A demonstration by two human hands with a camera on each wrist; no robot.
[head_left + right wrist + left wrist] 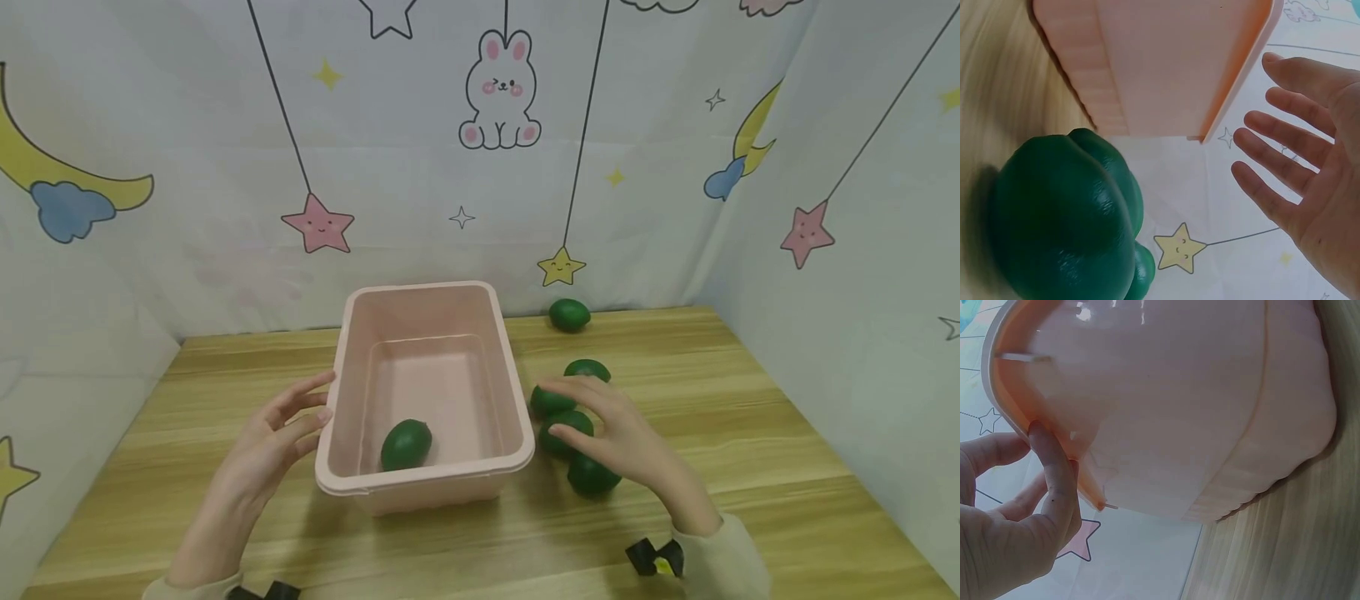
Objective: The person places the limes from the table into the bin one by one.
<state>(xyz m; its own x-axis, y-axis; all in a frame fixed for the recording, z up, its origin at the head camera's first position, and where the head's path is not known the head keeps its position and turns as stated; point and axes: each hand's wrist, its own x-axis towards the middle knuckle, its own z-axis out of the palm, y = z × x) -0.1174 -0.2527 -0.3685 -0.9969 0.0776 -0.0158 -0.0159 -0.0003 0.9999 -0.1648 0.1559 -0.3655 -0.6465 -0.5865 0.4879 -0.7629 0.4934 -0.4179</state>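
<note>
A pale pink plastic bin stands on the table, with one glossy dark green, egg-shaped fruit lying in its near left part. My left hand is at the bin's left side. In the left wrist view, thumb and fingertips pinch the bin's rim. My right hand hovers over a cluster of the same green fruits right of the bin, partly covering them. Its fingers are spread and hold nothing in the right wrist view, where a big green fruit lies below.
Another green fruit lies apart at the table's back edge. The wood-grain table is bordered behind and at the sides by a white cloth printed with stars, moons and a rabbit. A black clip-like piece sits at the right sleeve.
</note>
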